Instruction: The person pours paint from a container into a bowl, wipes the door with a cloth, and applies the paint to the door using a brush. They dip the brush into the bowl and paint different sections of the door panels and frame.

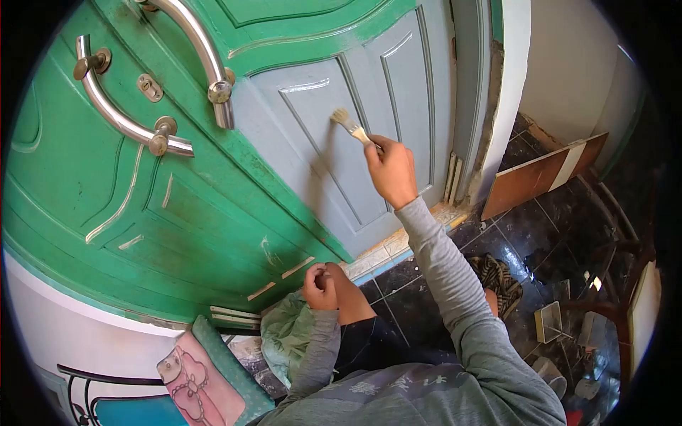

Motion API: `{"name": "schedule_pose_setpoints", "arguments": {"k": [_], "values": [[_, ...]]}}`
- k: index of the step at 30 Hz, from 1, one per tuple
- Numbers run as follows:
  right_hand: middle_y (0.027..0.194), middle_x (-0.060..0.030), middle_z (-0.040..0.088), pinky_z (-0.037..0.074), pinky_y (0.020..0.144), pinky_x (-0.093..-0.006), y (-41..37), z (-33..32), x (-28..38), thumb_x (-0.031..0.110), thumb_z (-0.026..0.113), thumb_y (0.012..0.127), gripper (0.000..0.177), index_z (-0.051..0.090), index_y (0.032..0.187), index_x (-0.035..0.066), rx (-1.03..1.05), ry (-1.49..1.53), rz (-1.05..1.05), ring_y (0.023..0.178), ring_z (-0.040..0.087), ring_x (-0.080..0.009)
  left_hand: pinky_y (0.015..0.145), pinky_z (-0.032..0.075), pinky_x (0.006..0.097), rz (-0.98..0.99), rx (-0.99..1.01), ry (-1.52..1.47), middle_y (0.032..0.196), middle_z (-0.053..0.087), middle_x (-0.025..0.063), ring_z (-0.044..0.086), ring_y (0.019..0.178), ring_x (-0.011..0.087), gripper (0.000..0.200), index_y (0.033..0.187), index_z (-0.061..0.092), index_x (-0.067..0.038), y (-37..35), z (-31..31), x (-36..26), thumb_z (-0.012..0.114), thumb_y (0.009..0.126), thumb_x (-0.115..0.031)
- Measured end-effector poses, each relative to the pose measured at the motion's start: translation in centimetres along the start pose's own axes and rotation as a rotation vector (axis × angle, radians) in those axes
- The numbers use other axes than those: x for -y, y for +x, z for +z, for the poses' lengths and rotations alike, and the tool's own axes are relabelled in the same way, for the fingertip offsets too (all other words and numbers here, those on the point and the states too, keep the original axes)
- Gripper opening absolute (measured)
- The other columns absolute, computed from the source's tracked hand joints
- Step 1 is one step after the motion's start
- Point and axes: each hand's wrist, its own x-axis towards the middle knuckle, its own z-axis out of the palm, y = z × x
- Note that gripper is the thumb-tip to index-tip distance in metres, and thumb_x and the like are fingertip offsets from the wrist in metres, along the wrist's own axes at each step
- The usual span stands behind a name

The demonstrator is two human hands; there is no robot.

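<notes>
My right hand [391,170] is closed around the handle of a paintbrush [353,130]. The brush's pale bristles are at the grey-painted panel [298,92] of the door's lower part, and the brush's shadow falls on the panel below. Above and to the left, the door [213,184] is green, with scuffs and bare marks. My left hand [320,286] rests at my bent knee [349,298], its fingers curled in a loose fist with nothing showing in them.
Two curved metal handles [117,117] stick out from the door. A brown board [543,174] leans by the wall on the right. On the dark tiled floor [405,298] stand a small tray [548,321] and other containers. A pink patterned cushion [199,376] lies lower left.
</notes>
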Motion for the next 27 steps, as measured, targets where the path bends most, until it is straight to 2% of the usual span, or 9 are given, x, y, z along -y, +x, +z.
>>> {"name": "schedule_pose_setpoints", "arguments": {"k": [3,6,9,12,15,19,23,25,27], "values": [[0.078,-0.0245,0.066,0.052,0.072,-0.043,0.8,-0.5,3.8,0.025,0.056,0.086,0.033,0.071,0.101,-0.001,-0.026,0.01,-0.158,0.077,0.066,-0.0406,0.075,0.051,0.0344,-0.04,0.047,0.025,0.094,0.066,0.0133,0.065,0.083,0.0243,0.021,0.099,0.063,-0.002,-0.4,0.0,1.1,0.06,0.079,-0.002],[0.078,-0.0246,0.066,0.053,0.071,-0.0416,5.5,1.0,1.8,0.026,0.057,0.086,0.033,0.072,0.099,0.0,-0.085,0.049,-0.19,0.076,0.067,-0.0384,0.076,0.051,0.0337,-0.074,0.016,0.044,0.09,0.066,0.0128,0.066,0.083,0.0233,0.02,0.099,0.063,-0.003,-0.1,-0.1,-1.3,0.06,0.079,-0.002],[0.079,-0.0257,0.066,0.053,0.073,-0.0392,3.8,-2.0,-1.6,0.026,0.057,0.086,0.034,0.071,0.1,-0.001,0.007,-0.075,0.063,0.079,0.068,-0.0386,0.076,0.051,0.0332,-0.037,-0.018,0.031,0.089,0.067,0.0124,0.066,0.083,0.0223,0.019,0.099,0.063,-0.001,0.3,-0.5,-0.4,0.059,0.08,-0.003],[0.077,-0.0261,0.066,0.053,0.072,-0.0391,2.4,-2.3,0.9,0.027,0.057,0.085,0.035,0.071,0.101,-0.001,-0.111,0.062,-0.167,0.077,0.068,-0.0381,0.075,0.051,0.0326,-0.06,-0.003,0.049,0.089,0.068,0.0124,0.067,0.082,0.0213,0.019,0.099,0.063,0.0,-0.1,-0.8,0.4,0.059,0.081,-0.004],[0.078,-0.0264,0.065,0.053,0.071,-0.0406,4.6,-1.9,4.3,0.025,0.058,0.085,0.033,0.072,0.1,-0.001,0.03,0.053,-0.168,0.076,0.067,-0.0389,0.074,0.049,0.0278,-0.107,0.051,-0.006,0.088,0.067,0.0069,0.062,0.081,0.014,0.017,0.102,0.061,0.001,-0.5,-0.7,0.3,0.057,0.086,-0.004],[0.077,-0.0235,0.066,0.052,0.067,-0.0408,4.2,-2.9,0.8,0.024,0.061,0.086,0.03,0.072,0.102,0.001,0.002,-0.278,-0.099,0.074,0.066,-0.0383,0.073,0.049,0.0268,-0.044,0.015,0.006,0.09,0.066,0.0065,0.061,0.081,0.0123,0.017,0.102,0.061,0.002,-0.1,-0.8,0.0,0.057,0.087,-0.004],[0.069,-0.018,0.066,0.052,0.058,-0.0424,1.7,-2.0,4.9,0.025,0.062,0.086,0.026,0.072,0.097,0.004,-0.084,-0.225,-0.467,0.061,0.065,-0.0363,0.073,0.049,0.0274,-0.034,0.01,-0.017,0.093,0.066,0.0073,0.062,0.081,0.0128,0.015,0.101,0.061,0.002,-0.7,-0.4,0.3,0.058,0.088,-0.005],[0.064,-0.0173,0.063,0.051,0.055,-0.0447,2.2,0.7,7.7,0.023,0.063,0.083,0.02,0.068,0.086,0.004,-0.115,-0.322,-0.554,0.059,0.064,-0.0357,0.073,0.049,0.0276,0.044,0.009,0.005,0.092,0.067,0.0072,0.062,0.079,0.013,0.015,0.101,0.06,0.001,-0.5,0.1,-0.2,0.059,0.088,-0.006],[0.06,-0.0165,0.062,0.049,0.051,-0.0459,2.1,2.4,8.1,0.023,0.064,0.081,0.018,0.065,0.079,0.005,-0.101,-0.401,-0.591,0.056,0.063,-0.0348,0.075,0.052,0.0318,-0.064,0.032,-0.025,0.089,0.068,0.0123,0.068,0.082,0.0205,0.022,0.103,0.062,-0.001,-0.4,0.2,-1.4,0.058,0.082,-0.002]]}}
